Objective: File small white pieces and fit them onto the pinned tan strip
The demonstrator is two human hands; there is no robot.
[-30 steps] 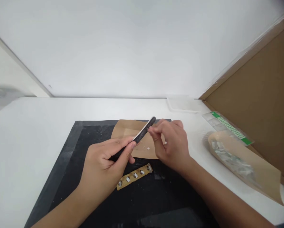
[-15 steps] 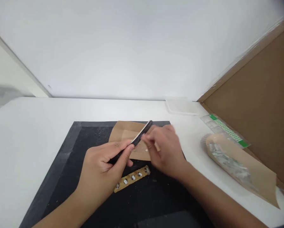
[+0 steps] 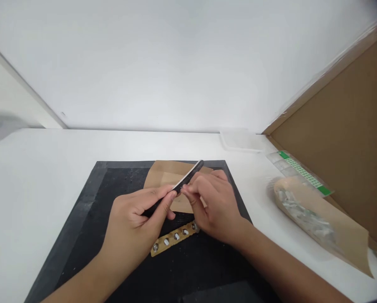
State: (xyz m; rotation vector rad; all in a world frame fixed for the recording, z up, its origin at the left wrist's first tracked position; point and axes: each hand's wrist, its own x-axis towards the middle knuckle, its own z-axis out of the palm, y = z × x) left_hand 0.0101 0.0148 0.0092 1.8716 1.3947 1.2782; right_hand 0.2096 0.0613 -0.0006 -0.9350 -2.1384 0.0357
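Observation:
My left hand is closed around a black nail file with a white core along its edge. The file slants up to the right, its rounded far end free. Pinched at its lower side, my right hand has thumb and forefinger touching or nearly touching the file; what they hold, if anything, is too small to make out. Below both hands lies a yellowish strip with several round holes and small white pieces in them. Its right end is partly covered by my right hand.
A black mat lies on the white table. Brown paper rests on it behind the hands. To the right are a paper-backed bag of clear pieces, a clear packet with green print and a clear tray.
My right hand has moved slightly left and down, its fingertips now against or close to the file's lower side. My left hand and the file have barely moved.

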